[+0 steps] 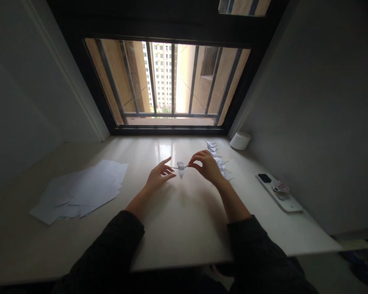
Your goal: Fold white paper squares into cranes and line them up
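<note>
A small folded white paper crane [180, 165] is between my hands, a little above the pale tabletop, with a thin point sticking out to each side. My right hand [207, 165] pinches the right-hand point between thumb and fingertips. On the other side, my left hand [159, 174] has its fingers spread, the index finger raised. Its fingertips are close to the left point; whether they touch it I cannot tell. Just beyond my right hand, several finished-looking paper cranes [214, 153] stand in a row, partly hidden by the hand and wrist.
Loose white paper sheets [95, 183] lie overlapping at the left of the table [178, 228]. To the right is a phone [290, 204] with a small round item [280, 187] on it. A white cylindrical object [240, 140] sits in the back right corner, by the barred window [168, 81].
</note>
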`<action>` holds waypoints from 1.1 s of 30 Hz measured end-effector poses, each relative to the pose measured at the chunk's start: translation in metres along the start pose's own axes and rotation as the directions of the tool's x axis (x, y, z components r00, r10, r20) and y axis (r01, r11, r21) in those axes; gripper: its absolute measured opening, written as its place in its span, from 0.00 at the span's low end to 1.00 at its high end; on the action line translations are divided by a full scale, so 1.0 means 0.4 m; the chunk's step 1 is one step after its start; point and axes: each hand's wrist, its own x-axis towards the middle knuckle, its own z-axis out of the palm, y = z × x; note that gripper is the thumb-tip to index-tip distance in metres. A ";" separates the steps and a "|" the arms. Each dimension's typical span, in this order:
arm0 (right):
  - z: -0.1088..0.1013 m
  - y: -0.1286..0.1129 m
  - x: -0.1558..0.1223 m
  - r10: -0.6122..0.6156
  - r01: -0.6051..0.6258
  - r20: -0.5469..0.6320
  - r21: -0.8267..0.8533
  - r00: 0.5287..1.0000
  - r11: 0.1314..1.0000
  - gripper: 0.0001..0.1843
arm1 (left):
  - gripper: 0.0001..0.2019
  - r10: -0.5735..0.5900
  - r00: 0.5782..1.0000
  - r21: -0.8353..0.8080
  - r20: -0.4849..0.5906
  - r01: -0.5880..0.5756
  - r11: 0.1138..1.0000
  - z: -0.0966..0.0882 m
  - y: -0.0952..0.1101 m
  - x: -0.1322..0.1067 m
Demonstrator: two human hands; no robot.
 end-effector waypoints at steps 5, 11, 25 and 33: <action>-0.137 0.137 0.010 0.027 -0.044 -0.119 -0.138 0.993 0.989 0.09 | 0.25 -0.046 0.999 0.049 0.001 0.046 0.998 0.008 -0.019 0.002; -0.194 0.292 -0.018 0.072 -0.112 -0.160 -0.253 0.984 0.961 0.13 | 0.17 -0.053 0.998 0.093 0.033 0.050 0.994 0.019 -0.033 -0.001; -0.111 0.403 -0.072 0.211 -0.214 -0.041 -0.264 0.977 0.940 0.13 | 0.16 -0.072 0.994 0.199 0.084 0.054 0.978 0.019 -0.042 0.001; -0.098 0.408 -0.078 0.243 -0.235 0.000 -0.268 0.970 0.934 0.09 | 0.15 -0.062 0.995 0.191 0.082 0.045 0.981 0.019 -0.033 0.000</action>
